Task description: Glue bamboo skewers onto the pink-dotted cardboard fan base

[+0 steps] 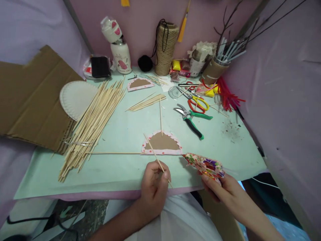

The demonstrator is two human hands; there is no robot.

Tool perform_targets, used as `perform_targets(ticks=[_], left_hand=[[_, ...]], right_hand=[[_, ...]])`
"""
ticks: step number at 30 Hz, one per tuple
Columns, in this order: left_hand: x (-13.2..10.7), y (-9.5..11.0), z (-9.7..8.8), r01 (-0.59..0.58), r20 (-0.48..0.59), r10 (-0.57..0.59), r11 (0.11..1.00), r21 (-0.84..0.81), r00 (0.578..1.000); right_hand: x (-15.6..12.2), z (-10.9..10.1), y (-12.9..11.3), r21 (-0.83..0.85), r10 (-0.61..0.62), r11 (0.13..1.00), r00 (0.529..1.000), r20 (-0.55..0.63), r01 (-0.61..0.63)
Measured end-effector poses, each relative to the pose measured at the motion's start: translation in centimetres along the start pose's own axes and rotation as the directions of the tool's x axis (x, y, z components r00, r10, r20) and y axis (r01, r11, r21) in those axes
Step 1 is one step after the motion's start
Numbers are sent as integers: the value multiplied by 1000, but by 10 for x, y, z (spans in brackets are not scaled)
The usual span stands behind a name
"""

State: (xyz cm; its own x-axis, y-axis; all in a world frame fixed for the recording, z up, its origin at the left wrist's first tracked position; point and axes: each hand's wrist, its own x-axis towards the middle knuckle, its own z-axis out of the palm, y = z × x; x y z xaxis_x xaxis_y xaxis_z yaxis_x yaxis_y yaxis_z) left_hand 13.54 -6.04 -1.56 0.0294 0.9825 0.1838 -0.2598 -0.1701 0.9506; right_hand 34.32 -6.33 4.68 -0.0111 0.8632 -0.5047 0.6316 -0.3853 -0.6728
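**A thin, tan wooden stick (155,156) in my left hand (154,185), a glue gun with bright flowers all over it (197,161) in my right hand (223,188)**

Nearest to me is the white cloth on my lap (185,222). Both my hands are just above it, by the front edge of the pale green worktop (120,174). My left hand pinches the stick between thumb and fingers, and the stick slants up and away to the left. My right hand is wrapped around the glue gun. Its tip points left, right by the corner of a brown cardboard half-circle with a pink and white edge (163,142). I can't tell if the tip touches it.

The half-circle lies flat in front of me, and the top of my stick crosses over its left part. One loose tan stick (117,153) lies sideways up to its left corner. Another tan stick (161,115) lies with one end on its round top.

To the left is a big bundle of tan sticks (94,124), near a white round plate (74,97) and a brown cardboard sheet (32,103). To the right are cutters with green and black handles (192,124).

Farther off are a small pile of sticks (147,102) and a second pink-edged half-circle (139,83). A tall brown roll of string (167,50) stands at the back.
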Motion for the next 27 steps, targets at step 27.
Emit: perform_targets(ticks=[27], left_hand=[[1,0,-5,13,23,-13,1000,-12,1000]], right_hand=[[7,7,-7,-133,90,987,996,18,-87]])
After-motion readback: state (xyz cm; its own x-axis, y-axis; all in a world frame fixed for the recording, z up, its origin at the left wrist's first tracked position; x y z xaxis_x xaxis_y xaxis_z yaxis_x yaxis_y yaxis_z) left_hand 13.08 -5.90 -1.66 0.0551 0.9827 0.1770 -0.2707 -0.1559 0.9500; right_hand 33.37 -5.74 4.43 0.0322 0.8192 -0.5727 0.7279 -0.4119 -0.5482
